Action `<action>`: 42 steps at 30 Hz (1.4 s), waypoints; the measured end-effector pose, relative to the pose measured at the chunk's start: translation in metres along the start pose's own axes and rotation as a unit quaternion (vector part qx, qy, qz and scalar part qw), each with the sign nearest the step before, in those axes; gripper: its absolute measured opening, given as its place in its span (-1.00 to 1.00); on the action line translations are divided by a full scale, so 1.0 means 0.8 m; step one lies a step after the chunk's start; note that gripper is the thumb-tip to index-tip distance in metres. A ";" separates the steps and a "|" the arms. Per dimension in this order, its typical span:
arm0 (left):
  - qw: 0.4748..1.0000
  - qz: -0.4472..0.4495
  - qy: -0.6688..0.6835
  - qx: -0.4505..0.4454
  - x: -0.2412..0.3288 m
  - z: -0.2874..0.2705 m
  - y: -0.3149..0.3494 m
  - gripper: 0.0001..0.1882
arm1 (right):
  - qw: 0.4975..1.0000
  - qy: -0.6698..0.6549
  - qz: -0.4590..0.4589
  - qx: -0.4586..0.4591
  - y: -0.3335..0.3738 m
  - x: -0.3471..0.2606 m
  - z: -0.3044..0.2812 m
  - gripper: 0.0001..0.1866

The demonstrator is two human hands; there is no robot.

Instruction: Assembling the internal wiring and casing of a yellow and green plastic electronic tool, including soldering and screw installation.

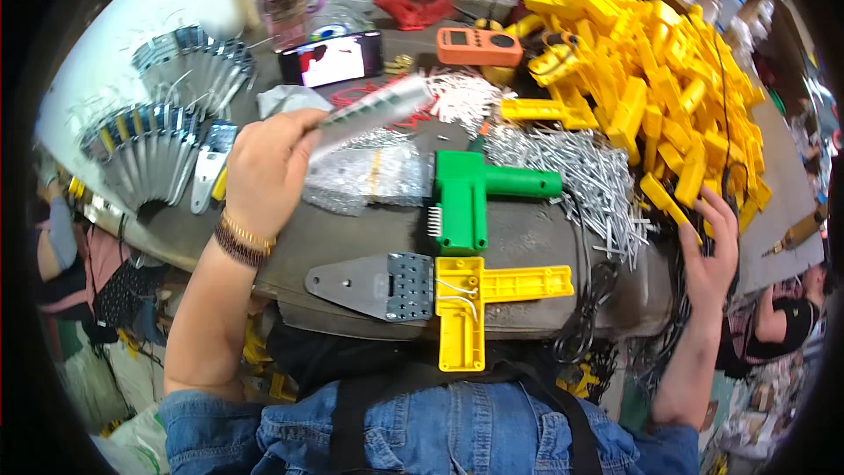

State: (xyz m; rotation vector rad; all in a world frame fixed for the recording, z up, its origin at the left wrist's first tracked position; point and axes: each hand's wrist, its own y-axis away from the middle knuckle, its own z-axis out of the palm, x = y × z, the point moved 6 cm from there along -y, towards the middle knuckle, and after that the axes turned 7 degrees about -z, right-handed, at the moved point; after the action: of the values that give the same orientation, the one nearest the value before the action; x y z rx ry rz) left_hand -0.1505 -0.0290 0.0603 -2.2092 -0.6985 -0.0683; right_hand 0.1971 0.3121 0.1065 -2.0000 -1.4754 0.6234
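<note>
My left hand (pixel 268 167) is closed around the end of a flat metal plate (pixel 374 110) with a row of dark holes, blurred by motion, above the bench. On the right, my right hand (pixel 714 251) reaches to the pile's near edge, thumb and fingers around a long yellow plastic piece (pixel 665 197). Before me lies a yellow T-shaped housing half (pixel 462 343), its inside facing up with two white wires. Its left end meets a grey tapered metal plate (pixel 352 286) with a perforated block. Just beyond sits a green T-shaped housing (pixel 462 202).
Yellow housings (pixel 651 62) are heaped at the back right beside loose metal pins (pixel 580 176). Metal plates (pixel 145 154) fan out at left. An orange multimeter (pixel 479 47), a phone (pixel 332 60) and a lidded mug (pixel 280 0) stand at the back. A black cable (pixel 585 312) lies coiled near the front edge.
</note>
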 end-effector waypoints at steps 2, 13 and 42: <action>0.998 0.052 0.018 -0.020 0.059 -0.002 0.000 -0.75 | 0.990 -0.079 -0.115 0.012 -0.039 -0.087 0.013 -0.65; 0.976 0.133 0.134 -0.104 0.156 -0.022 0.012 -0.78 | 0.923 -0.289 -0.252 0.042 -0.054 -0.195 0.070 -0.78; 0.934 0.097 0.238 -0.250 0.119 0.039 0.098 -0.34 | 0.852 -0.419 -0.226 -0.220 0.050 -0.275 0.091 -0.75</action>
State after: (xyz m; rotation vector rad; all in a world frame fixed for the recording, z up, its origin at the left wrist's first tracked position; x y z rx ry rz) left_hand -0.0360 -0.0045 0.0107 -2.5831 -0.1973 -0.7275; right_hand 0.1142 0.1042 0.0335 -1.6033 -2.7193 1.0946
